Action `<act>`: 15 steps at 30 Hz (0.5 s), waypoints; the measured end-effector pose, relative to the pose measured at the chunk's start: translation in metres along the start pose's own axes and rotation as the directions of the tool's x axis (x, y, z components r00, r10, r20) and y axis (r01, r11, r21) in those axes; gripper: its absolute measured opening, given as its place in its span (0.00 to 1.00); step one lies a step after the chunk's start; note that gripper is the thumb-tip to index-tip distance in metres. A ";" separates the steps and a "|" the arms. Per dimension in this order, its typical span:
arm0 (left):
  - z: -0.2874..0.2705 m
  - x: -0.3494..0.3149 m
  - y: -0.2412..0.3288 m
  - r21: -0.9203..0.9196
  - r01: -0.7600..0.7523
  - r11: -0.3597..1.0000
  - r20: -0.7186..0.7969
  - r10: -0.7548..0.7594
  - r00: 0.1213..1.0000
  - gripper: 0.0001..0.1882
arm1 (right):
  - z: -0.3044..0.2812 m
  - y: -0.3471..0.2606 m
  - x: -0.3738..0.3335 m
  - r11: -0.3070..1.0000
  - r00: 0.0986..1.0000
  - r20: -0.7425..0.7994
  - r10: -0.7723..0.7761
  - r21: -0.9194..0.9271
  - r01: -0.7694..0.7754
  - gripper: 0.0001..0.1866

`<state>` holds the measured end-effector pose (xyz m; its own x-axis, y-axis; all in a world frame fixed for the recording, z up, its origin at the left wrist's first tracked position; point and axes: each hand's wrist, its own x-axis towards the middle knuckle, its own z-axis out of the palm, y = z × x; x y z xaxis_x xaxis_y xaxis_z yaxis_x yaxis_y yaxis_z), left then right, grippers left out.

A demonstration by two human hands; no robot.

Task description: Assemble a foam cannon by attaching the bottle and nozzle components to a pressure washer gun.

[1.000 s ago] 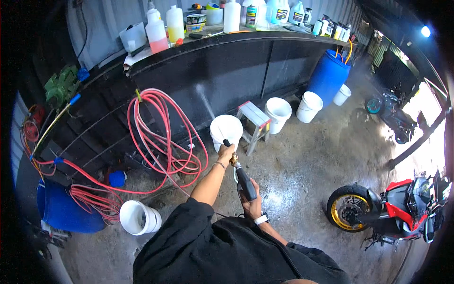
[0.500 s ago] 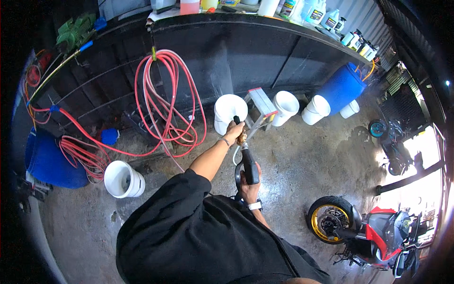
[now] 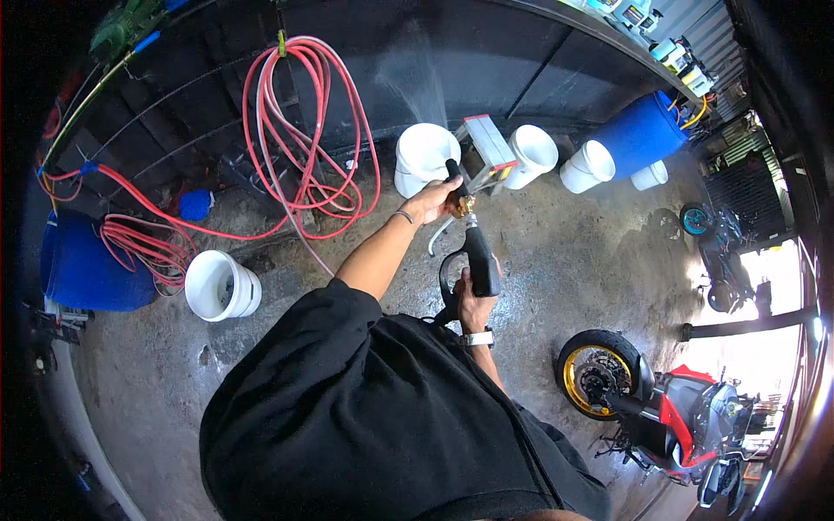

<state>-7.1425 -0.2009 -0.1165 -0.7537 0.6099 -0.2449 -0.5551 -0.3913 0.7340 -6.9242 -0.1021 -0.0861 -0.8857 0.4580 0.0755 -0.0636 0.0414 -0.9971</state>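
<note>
Left hand (image 3: pixel 429 205) and right hand (image 3: pixel 474 310) on a black spray gun (image 3: pixel 480 259), fine spray (image 3: pixel 426 91) beyond

The gun (image 3: pixel 483 269), stout and black at the back, points away from the person, its rear in the right hand (image 3: pixel 474 309). A black loop (image 3: pixel 444 273) curves out on its left side. The left hand (image 3: pixel 432 202) grips it farther forward, at a brass fitting (image 3: pixel 460 207); beside that hangs a thin white tube (image 3: pixel 440 238). Ahead, a black tip (image 3: pixel 453 169) juts out, and pale spray (image 3: pixel 419 82) fans beyond.
</note>
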 end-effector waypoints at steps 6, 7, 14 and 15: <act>0.014 -0.003 0.005 0.035 0.029 0.999 -0.126 -0.024 0.992 0.16 | 0.003 -0.001 0.002 0.999 1.000 0.011 0.025 0.037 -0.025 0.31; 0.015 -0.004 0.006 0.034 0.046 0.998 -0.154 -0.040 0.987 0.16 | 0.003 -0.001 0.002 0.997 0.999 -0.007 0.043 0.057 -0.042 0.30; 0.010 0.002 0.004 0.023 0.024 0.999 -0.082 -0.022 0.996 0.16 | 0.003 0.001 0.004 0.999 0.999 -0.011 -0.040 -0.006 0.040 0.28; 0.007 0.004 0.003 0.022 0.023 0.999 -0.036 -0.022 0.999 0.17 | 0.003 0.002 0.005 0.999 0.999 -0.008 -0.033 0.004 0.033 0.29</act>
<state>-7.1444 -0.1950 -0.1108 -0.7533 0.5935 -0.2833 -0.5641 -0.3618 0.7422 -6.9302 -0.1028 -0.0882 -0.8793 0.4638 0.1084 -0.0944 0.0533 -0.9941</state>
